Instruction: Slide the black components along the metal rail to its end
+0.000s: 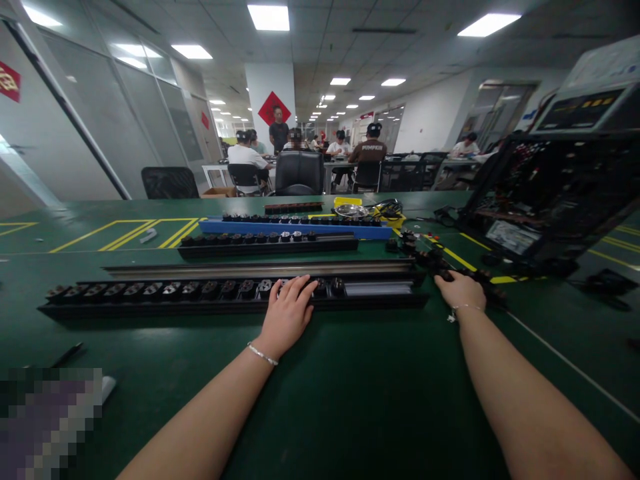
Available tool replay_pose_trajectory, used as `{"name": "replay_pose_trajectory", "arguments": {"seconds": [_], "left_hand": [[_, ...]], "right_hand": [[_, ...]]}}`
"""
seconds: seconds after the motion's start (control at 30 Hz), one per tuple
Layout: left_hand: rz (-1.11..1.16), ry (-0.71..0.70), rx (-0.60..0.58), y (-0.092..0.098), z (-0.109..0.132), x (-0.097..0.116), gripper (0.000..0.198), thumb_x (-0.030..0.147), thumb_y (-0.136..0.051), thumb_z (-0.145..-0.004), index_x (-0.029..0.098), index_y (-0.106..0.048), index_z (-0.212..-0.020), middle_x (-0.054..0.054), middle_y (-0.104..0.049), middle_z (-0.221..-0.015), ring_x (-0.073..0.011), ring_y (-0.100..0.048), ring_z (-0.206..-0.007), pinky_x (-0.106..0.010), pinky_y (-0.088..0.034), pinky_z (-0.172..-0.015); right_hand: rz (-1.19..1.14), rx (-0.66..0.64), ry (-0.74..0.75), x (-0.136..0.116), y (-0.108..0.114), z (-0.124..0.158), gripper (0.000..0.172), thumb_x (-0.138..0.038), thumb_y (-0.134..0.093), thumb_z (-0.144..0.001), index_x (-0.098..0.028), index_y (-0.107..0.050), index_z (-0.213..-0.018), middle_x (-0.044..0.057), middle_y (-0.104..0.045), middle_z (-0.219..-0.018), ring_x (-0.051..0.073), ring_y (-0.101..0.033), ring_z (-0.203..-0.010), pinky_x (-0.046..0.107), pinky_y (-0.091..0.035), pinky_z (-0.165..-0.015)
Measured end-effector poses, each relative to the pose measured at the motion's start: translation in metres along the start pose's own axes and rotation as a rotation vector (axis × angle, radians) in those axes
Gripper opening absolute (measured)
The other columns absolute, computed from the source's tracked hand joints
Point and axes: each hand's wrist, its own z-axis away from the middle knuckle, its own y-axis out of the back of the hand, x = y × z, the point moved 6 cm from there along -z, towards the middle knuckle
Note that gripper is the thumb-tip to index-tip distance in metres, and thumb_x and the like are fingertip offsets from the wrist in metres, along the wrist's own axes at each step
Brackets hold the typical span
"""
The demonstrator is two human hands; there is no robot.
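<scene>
A long black rail (150,303) lies across the green table in front of me, with a row of several small dark modules seated in it. My left hand (287,313) rests on the rail near its middle, fingers stretched out over the modules. My right hand (460,290) is at the rail's right end, its fingers curled down among a loose pile of small black parts (425,257); what they grip is hidden. A bare metal rail (260,269) lies just behind the black one.
Further back lie another black rail with modules (267,245) and a blue rail (295,228). A metal dish (351,211) and yellow box sit behind them. A black open equipment rack (545,200) stands at right. People sit at tables far behind.
</scene>
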Motion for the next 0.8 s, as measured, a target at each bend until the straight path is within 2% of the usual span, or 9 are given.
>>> {"name": "replay_pose_trajectory", "arguments": {"seconds": [0.23, 0.37, 0.47, 0.63, 0.7, 0.8], "left_hand": [[0.007, 0.011, 0.025, 0.000, 0.001, 0.001, 0.047, 0.024, -0.051, -0.086, 0.027, -0.049, -0.133, -0.007, -0.051, -0.139, -0.0261, -0.045, -0.127, -0.050, -0.027, -0.110], [0.008, 0.013, 0.033, 0.001, 0.001, 0.002, 0.047, 0.024, -0.050, -0.086, 0.027, -0.049, -0.132, -0.007, -0.051, -0.139, -0.0258, -0.045, -0.127, -0.050, -0.027, -0.110], [0.015, 0.018, 0.025, 0.000, 0.001, 0.001, 0.046, 0.023, -0.049, -0.087, 0.027, -0.048, -0.133, -0.006, -0.050, -0.140, -0.0253, -0.044, -0.128, -0.050, -0.026, -0.111], [0.024, 0.019, 0.016, 0.000, 0.000, 0.001, 0.046, 0.024, -0.048, -0.087, 0.026, -0.048, -0.133, -0.006, -0.049, -0.140, -0.0250, -0.043, -0.128, -0.050, -0.025, -0.111], [0.029, 0.014, 0.018, 0.000, 0.000, 0.001, 0.046, 0.024, -0.048, -0.087, 0.026, -0.048, -0.133, -0.006, -0.049, -0.140, -0.0249, -0.043, -0.128, -0.049, -0.025, -0.111], [0.037, 0.009, 0.017, 0.000, 0.000, 0.001, 0.045, 0.024, -0.048, -0.088, 0.026, -0.048, -0.133, -0.006, -0.049, -0.141, -0.0248, -0.043, -0.128, -0.049, -0.025, -0.111]], "right_hand": [[0.075, -0.025, 0.131, -0.015, -0.007, -0.002, 0.053, -0.052, -0.052, -0.079, -0.018, -0.060, -0.118, 0.015, -0.064, -0.107, 0.029, -0.058, -0.096, 0.039, -0.045, -0.077], [0.101, -0.026, 0.134, -0.023, -0.008, -0.003, 0.043, -0.047, -0.053, -0.080, -0.016, -0.062, -0.109, 0.014, -0.065, -0.100, 0.026, -0.059, -0.093, 0.035, -0.044, -0.075], [0.126, -0.042, 0.176, -0.029, -0.010, -0.005, 0.040, -0.045, -0.049, -0.083, -0.016, -0.063, -0.107, 0.015, -0.064, -0.103, 0.026, -0.059, -0.094, 0.035, -0.044, -0.074], [-0.003, -0.078, 0.159, -0.027, -0.008, -0.003, 0.048, -0.047, -0.037, -0.088, -0.013, -0.064, -0.109, 0.016, -0.065, -0.105, 0.027, -0.058, -0.096, 0.035, -0.043, -0.077], [-0.110, -0.032, 0.081, -0.022, 0.001, 0.002, 0.046, -0.042, -0.036, -0.088, -0.013, -0.063, -0.111, 0.014, -0.065, -0.105, 0.026, -0.058, -0.096, 0.035, -0.043, -0.079], [-0.273, 0.146, -0.004, -0.021, 0.022, 0.016, 0.043, -0.035, -0.036, -0.086, -0.012, -0.062, -0.112, 0.014, -0.065, -0.105, 0.025, -0.058, -0.095, 0.036, -0.043, -0.081]]}}
